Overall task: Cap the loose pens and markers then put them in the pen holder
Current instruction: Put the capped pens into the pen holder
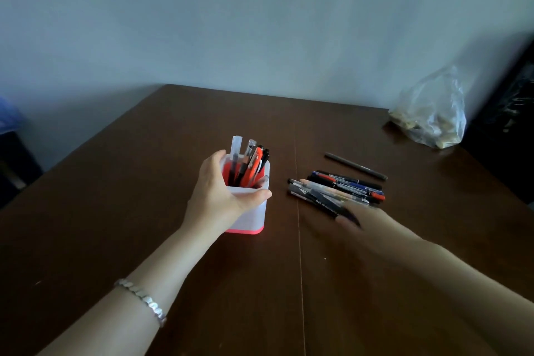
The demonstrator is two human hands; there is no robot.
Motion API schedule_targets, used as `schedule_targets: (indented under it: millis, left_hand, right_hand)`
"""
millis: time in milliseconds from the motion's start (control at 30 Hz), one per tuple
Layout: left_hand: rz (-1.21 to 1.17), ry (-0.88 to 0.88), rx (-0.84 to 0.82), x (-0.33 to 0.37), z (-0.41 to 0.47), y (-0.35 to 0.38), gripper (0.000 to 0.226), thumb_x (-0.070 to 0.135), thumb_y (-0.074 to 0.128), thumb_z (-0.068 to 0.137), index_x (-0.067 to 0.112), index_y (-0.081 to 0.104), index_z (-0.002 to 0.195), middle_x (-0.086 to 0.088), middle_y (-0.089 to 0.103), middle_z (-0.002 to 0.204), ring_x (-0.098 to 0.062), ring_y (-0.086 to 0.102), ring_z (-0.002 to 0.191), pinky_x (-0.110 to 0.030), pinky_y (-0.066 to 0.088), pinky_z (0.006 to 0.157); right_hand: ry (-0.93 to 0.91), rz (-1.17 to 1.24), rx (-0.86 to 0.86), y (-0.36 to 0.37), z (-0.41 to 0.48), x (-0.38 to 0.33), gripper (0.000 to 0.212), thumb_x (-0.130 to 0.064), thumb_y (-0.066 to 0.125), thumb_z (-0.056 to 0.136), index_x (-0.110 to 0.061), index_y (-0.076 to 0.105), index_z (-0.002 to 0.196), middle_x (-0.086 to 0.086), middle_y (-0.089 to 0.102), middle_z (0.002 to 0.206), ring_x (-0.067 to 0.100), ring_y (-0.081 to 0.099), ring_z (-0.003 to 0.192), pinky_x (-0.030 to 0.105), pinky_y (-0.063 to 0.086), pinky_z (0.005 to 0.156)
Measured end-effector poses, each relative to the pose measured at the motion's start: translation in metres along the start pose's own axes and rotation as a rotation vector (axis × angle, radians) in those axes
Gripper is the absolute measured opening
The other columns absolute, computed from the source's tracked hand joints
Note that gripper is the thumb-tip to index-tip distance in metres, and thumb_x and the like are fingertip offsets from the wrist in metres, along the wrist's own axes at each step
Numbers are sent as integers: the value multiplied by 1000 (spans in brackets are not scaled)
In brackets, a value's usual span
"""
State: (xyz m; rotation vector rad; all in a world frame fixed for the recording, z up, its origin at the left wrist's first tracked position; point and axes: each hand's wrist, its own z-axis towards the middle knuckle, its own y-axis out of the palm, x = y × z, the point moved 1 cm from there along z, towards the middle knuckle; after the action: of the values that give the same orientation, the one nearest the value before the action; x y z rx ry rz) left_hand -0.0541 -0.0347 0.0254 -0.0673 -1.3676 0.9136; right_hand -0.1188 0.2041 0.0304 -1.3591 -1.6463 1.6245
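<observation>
A white pen holder [254,215] with an orange base and orange inside stands on the brown table [144,211]. Several pens [249,162] stick up out of it. My left hand [219,196] grips the holder at its near left corner, thumb on the front wall. To the right lies a pile of loose pens and markers [338,186], black, blue, red and clear. A single grey pen [355,166] lies apart behind the pile. My right hand [367,222] is blurred, fingers spread, its fingertips over the near edge of the pile; I cannot tell whether it grips a pen.
A clear plastic bag [433,113] with pale lumps sits at the table's far right corner. A dark piece of furniture [508,113] stands at the right edge. A seam [299,240] runs down the tabletop between holder and pile.
</observation>
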Motion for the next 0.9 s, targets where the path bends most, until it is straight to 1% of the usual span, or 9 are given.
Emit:
schedule_targets:
  millis: [33,100,233,300,400,533,700,800,900]
  left_hand:
    - [4,-11,-4,-1,0,0,95,49,79,60,24,28,135,3,37,135,-9,43,110,-30,51,83]
    - [-9,-28,-17,-1,1,0,95,49,80,59,25,27,135,4,37,134,-12,46,111,-32,53,83]
    - [-37,-22,-24,0,0,-1,95,44,81,58,23,29,135,4,41,130,-13,46,111,-33,51,84]
    - [-84,-19,-9,1,-2,-1,97,44,82,55,21,30,134,6,42,126,-13,46,112,-35,50,87]
    - [-96,-9,12,4,-5,-2,97,43,83,55,20,29,132,13,38,117,-7,44,107,-27,46,83]
    - [-102,-11,4,4,-5,-3,89,37,83,58,22,31,129,11,39,113,-8,45,103,-25,48,81]
    - [-146,-17,-7,2,-3,-1,91,36,84,57,23,31,131,10,41,119,-9,46,107,-26,47,81]
    - [-124,-33,-11,2,-3,0,94,38,82,59,23,28,134,12,37,115,-11,47,106,-30,50,83]
    - [-140,-38,-27,6,-3,6,97,41,83,58,25,26,135,14,36,116,-12,47,107,-34,53,84]
  right_hand:
    - [-19,66,26,-16,-4,-10,9,-35,39,95,-33,47,96,-11,53,78,6,54,69,17,40,55]
    - [-113,102,140,-47,-9,-30,24,-34,35,96,-31,48,77,-9,51,66,10,51,60,19,36,51]
    - [-327,61,217,-96,-8,-80,22,-32,46,92,-27,66,100,-15,50,55,-9,49,47,5,36,48]
    - [-424,-5,200,-109,1,-106,19,-35,55,87,-30,70,98,-14,61,64,-6,54,57,8,40,52]
    - [-502,-279,168,-106,26,-138,19,-37,61,81,-28,72,93,-10,69,84,10,58,76,28,49,65]
    - [-558,-420,162,-83,54,-158,33,-44,64,78,-20,68,101,-4,59,97,13,52,86,26,43,64]
    - [-554,-1,301,-75,59,-142,29,-37,54,88,-16,63,106,4,59,104,16,53,94,21,36,76]
    - [-406,126,475,-76,45,-93,22,-24,51,91,-13,64,105,5,63,105,16,55,94,17,35,77]
    - [-151,-128,230,-54,34,-34,28,-29,51,90,-15,59,113,6,59,114,18,55,98,24,43,84]
